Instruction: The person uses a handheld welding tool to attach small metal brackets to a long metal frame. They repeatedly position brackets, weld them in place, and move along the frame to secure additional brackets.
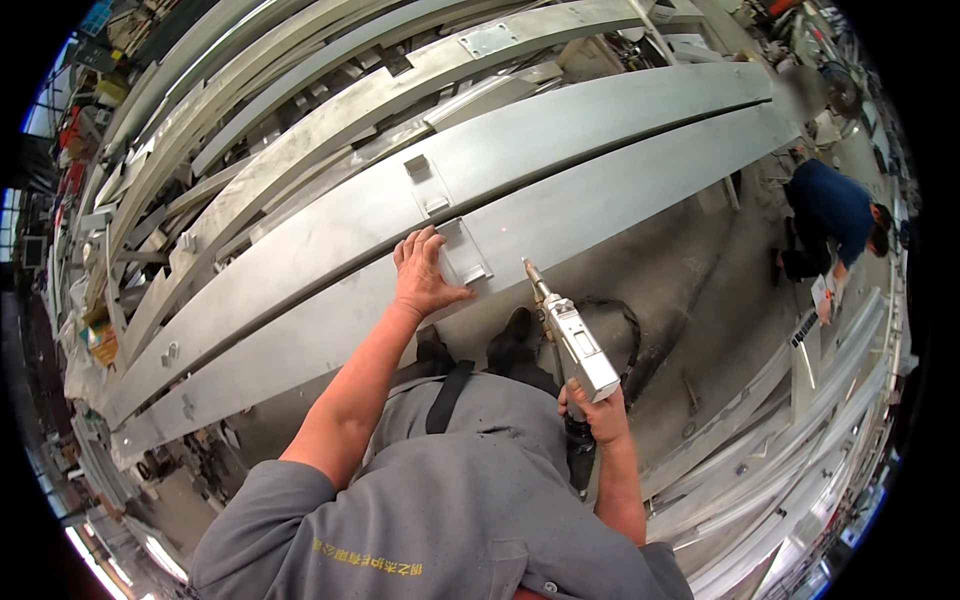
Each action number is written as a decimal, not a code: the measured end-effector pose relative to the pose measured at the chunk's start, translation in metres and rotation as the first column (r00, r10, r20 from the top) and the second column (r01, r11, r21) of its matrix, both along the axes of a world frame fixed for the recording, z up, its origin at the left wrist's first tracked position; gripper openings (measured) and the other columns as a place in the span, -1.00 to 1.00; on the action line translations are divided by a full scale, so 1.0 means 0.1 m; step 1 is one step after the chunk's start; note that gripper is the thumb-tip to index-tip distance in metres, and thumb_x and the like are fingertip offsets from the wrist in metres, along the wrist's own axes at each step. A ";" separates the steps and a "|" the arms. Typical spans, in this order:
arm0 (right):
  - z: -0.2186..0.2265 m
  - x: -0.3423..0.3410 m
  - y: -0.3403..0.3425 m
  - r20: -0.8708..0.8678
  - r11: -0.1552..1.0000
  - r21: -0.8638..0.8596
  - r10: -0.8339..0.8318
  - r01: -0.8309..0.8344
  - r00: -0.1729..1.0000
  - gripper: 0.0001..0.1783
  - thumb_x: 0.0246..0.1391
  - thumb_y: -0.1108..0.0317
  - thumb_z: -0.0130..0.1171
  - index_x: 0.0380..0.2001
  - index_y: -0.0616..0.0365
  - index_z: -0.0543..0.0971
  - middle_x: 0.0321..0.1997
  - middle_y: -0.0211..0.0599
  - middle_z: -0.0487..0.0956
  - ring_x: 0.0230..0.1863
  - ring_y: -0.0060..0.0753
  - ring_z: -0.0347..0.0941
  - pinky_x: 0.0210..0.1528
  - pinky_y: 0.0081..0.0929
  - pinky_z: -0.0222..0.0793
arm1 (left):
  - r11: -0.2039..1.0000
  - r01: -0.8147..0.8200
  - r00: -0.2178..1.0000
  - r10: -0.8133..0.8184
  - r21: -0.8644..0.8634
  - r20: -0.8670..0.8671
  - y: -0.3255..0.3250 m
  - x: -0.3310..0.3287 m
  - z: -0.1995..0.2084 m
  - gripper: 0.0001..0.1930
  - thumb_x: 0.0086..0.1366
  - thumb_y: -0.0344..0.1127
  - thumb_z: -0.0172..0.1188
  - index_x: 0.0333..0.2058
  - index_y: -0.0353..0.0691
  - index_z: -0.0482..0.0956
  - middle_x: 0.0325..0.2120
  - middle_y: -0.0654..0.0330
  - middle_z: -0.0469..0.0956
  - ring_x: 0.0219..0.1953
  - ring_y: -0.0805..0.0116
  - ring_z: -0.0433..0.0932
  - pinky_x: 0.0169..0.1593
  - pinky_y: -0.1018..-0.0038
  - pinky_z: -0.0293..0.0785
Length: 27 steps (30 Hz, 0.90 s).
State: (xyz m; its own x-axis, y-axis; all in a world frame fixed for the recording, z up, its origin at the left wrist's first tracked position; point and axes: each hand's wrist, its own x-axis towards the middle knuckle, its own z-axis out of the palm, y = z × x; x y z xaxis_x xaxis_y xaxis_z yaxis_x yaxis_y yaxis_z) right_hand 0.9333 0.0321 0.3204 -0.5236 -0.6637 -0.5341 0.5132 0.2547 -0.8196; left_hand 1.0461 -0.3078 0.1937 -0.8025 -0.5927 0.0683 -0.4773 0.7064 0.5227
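Note:
My left hand (425,275) spans the left side of a small metal bracket (464,256), fingers bent at its far end and thumb at its near end. The bracket lies on the nearer of two long, flat silver metal beams (580,190). In my right hand (597,408) is a silver laser welding gun (578,345), gripped at its rear handle. Its nozzle points forward and left, just off the beam's near edge, to the right of the bracket. A small red dot shows on the beam. A similar bracket (425,187) sits on the farther beam (350,215).
Stacked long metal profiles (300,150) and offcuts fill the area beyond the beams. On the right, a person in blue (835,215) bends over by more metal lengths (780,480). A dark hose (650,365) trails across the floor beside my right hand.

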 end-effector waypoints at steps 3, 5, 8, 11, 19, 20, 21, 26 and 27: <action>0.04 0.33 -0.03 -0.052 1.000 -0.015 0.019 -0.020 0.998 -0.47 0.15 0.47 0.34 0.14 0.29 0.40 -0.30 -0.31 0.57 -0.34 -0.48 0.52 -0.34 -0.43 0.55 | 0.996 0.066 0.992 -0.071 -0.054 -0.101 -0.07 0.00 -0.04 0.03 -0.43 0.07 0.62 0.08 -0.02 0.27 0.27 -0.08 0.24 0.33 -0.14 0.15 0.39 -0.05 -0.05; 0.06 0.57 -0.08 -0.155 0.998 -0.030 0.042 -0.047 0.987 -0.46 0.14 0.53 0.31 0.17 0.30 0.38 -0.33 -0.34 0.56 -0.34 -0.51 0.50 -0.34 -0.47 0.53 | 0.993 0.086 0.982 -0.099 -0.085 -0.160 -0.09 0.02 -0.04 0.00 -0.40 0.06 0.61 0.07 -0.02 0.27 0.26 -0.08 0.25 0.31 -0.15 0.16 0.38 -0.06 -0.04; 0.06 0.89 -0.13 -0.252 0.998 0.043 0.056 -0.046 0.966 -0.39 0.10 0.46 0.37 0.19 0.30 0.37 -0.34 -0.32 0.60 -0.35 -0.55 0.52 -0.29 -0.47 0.53 | 0.993 0.085 0.964 -0.102 -0.078 -0.246 -0.15 0.15 0.05 -0.03 -0.37 0.05 0.61 0.06 -0.02 0.29 0.25 -0.08 0.25 0.30 -0.14 0.17 0.37 -0.06 -0.03; -0.05 1.14 -0.24 -0.467 0.967 0.235 0.198 -0.095 0.862 -0.37 0.07 0.36 0.39 0.17 0.23 0.39 -0.28 -0.15 0.65 -0.31 -0.33 0.63 -0.22 -0.36 0.55 | 0.995 0.085 0.960 -0.096 -0.053 -0.262 -0.25 0.41 0.13 -0.05 -0.35 0.07 0.60 0.06 -0.04 0.33 0.26 -0.09 0.24 0.31 -0.14 0.16 0.36 -0.06 -0.02; -0.05 1.66 -0.95 -0.692 0.874 0.484 0.414 -0.046 0.591 -0.46 0.10 0.24 0.26 0.11 0.17 0.36 -0.21 0.12 0.63 -0.17 0.24 0.59 -0.16 -0.04 0.51 | 0.989 0.066 0.998 -0.066 -0.129 0.008 -0.50 1.69 0.29 -0.15 -0.22 0.14 0.55 0.06 -0.10 0.47 0.30 -0.11 0.21 0.36 -0.17 0.10 0.37 -0.08 -0.04; -0.06 1.70 -1.00 -0.682 0.861 0.506 0.430 -0.042 0.591 -0.46 0.09 0.25 0.26 0.11 0.16 0.36 -0.21 0.13 0.63 -0.16 0.25 0.58 -0.16 -0.02 0.50 | 0.986 0.122 0.992 -0.125 -0.116 -0.019 -0.44 1.74 0.27 -0.21 -0.18 0.12 0.54 0.02 -0.11 0.50 0.25 -0.09 0.28 0.33 -0.15 0.16 0.35 -0.06 0.02; -0.07 1.72 -1.06 -0.673 0.849 0.527 0.445 -0.039 0.590 -0.45 0.09 0.25 0.25 0.11 0.15 0.35 -0.21 0.13 0.63 -0.16 0.27 0.58 -0.16 -0.01 0.50 | 0.979 0.176 0.982 -0.182 -0.105 -0.048 -0.38 1.77 0.24 -0.28 -0.14 0.09 0.52 -0.02 -0.13 0.52 0.19 -0.08 0.35 0.29 -0.14 0.22 0.32 -0.04 0.09; -0.22 1.82 -1.16 -0.627 0.779 0.626 0.527 -0.032 0.574 -0.42 0.03 0.17 0.26 0.06 0.15 0.30 -0.22 0.16 0.62 -0.19 0.32 0.56 -0.16 0.11 0.48 | 0.754 0.572 0.820 -0.514 0.324 -0.253 0.08 1.71 0.32 -0.64 0.10 -0.10 0.45 -0.27 -0.22 0.59 -0.31 0.07 0.59 -0.15 0.05 0.54 -0.09 0.23 0.52; -0.23 1.82 -1.18 -0.612 0.763 0.645 0.545 -0.036 0.573 -0.40 0.02 0.17 0.26 0.06 0.16 0.29 -0.22 0.17 0.62 -0.19 0.33 0.55 -0.16 0.12 0.48 | 0.702 0.585 0.806 -0.556 0.406 -0.202 0.14 1.72 0.31 -0.64 0.11 -0.07 0.44 -0.29 -0.23 0.61 -0.33 0.07 0.59 -0.17 0.05 0.56 -0.09 0.22 0.52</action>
State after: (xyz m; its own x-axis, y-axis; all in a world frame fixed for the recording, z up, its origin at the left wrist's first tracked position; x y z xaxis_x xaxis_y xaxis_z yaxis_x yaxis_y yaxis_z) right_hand 1.1155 -0.0861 0.2970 -0.7134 -0.6061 -0.3518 -0.3861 0.7589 -0.5244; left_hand 1.2177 -0.2943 0.2242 -0.9998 -0.0005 -0.0176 -0.0152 0.5284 0.8488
